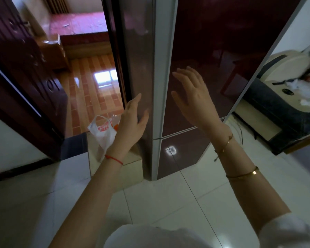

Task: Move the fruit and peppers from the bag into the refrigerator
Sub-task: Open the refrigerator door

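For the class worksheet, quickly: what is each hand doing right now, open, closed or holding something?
Left hand: open, holding nothing, by the refrigerator side.
Right hand: open, fingers spread, holding nothing, at the door front.

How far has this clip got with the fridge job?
Nothing looks stored yet: the fridge doors are closed and the bag sits on the floor beside it. Both hands, left and right, are open at the doors, holding nothing. Left: open the fridge, move everything.
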### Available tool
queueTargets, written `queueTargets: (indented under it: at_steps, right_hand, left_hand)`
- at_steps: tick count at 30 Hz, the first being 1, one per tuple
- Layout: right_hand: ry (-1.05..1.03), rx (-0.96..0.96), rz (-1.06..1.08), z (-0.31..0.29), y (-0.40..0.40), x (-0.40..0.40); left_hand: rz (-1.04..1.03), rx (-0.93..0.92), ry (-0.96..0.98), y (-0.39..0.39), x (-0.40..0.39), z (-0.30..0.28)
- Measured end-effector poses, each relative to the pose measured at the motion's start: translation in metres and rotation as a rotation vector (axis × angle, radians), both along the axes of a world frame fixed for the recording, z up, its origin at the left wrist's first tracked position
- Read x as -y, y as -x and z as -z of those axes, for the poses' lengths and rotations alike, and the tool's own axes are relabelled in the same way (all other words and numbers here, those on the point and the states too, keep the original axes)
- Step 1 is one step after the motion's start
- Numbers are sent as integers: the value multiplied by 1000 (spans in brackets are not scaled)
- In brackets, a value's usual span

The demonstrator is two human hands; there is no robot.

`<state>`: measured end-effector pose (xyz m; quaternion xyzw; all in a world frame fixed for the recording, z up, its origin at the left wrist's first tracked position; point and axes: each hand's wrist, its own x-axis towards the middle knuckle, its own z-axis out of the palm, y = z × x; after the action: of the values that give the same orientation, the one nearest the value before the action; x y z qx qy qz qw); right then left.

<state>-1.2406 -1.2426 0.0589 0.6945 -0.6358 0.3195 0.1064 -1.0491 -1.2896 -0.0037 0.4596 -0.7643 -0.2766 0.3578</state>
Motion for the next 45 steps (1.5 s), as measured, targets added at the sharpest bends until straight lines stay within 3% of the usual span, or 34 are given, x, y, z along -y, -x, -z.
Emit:
queueTargets:
  at_steps: [9, 14, 30, 38, 45]
  right_hand:
    - [133, -496, 2, -37, -4, 91]
    - [160, -608, 40, -48, -4, 117]
    - [188, -576, 46, -39, -5, 111]
    - [320, -445, 96, -21, -1, 58]
    - [399, -387, 219, -2, 13, -7]
  left_hand:
    - [-13, 6, -88, 54, 72, -8]
    - [11, 91, -106, 69, 89, -4]
    - [41, 170, -119, 71, 82, -11]
    - [163, 7, 75, 61, 38, 4]
    - [319, 3, 278, 64, -1, 12]
